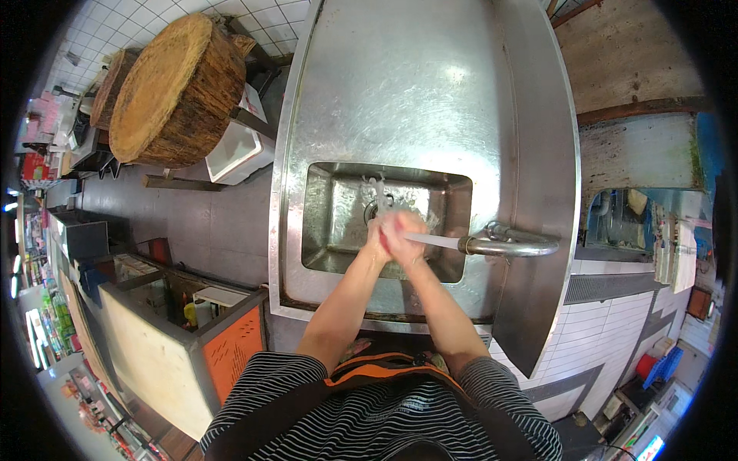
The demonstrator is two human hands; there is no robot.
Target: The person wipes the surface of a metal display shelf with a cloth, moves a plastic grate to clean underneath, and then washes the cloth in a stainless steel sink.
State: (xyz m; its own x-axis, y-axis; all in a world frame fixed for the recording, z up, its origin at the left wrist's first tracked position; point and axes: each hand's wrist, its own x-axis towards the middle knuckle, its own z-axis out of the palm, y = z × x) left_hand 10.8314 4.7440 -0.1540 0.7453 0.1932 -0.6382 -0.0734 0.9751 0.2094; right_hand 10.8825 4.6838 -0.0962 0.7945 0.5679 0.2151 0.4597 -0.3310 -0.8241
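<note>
My left hand (377, 236) and my right hand (408, 230) are pressed together over the basin of a stainless steel sink (317, 219). A metal faucet (507, 248) reaches in from the right, and its stream of water (435, 239) runs onto the hands. Water splashes off them towards the drain (372, 212) below. The fingers are blurred and overlap, so how far each hand is closed is hidden; no object shows between them.
Beyond the basin stretches the steel counter (403, 86), with a raised steel side panel (536, 173) at right. Left of it stand a thick round wooden chopping block (179, 92) and a white foam box (242, 150). An orange-sided cabinet (233, 351) is at lower left.
</note>
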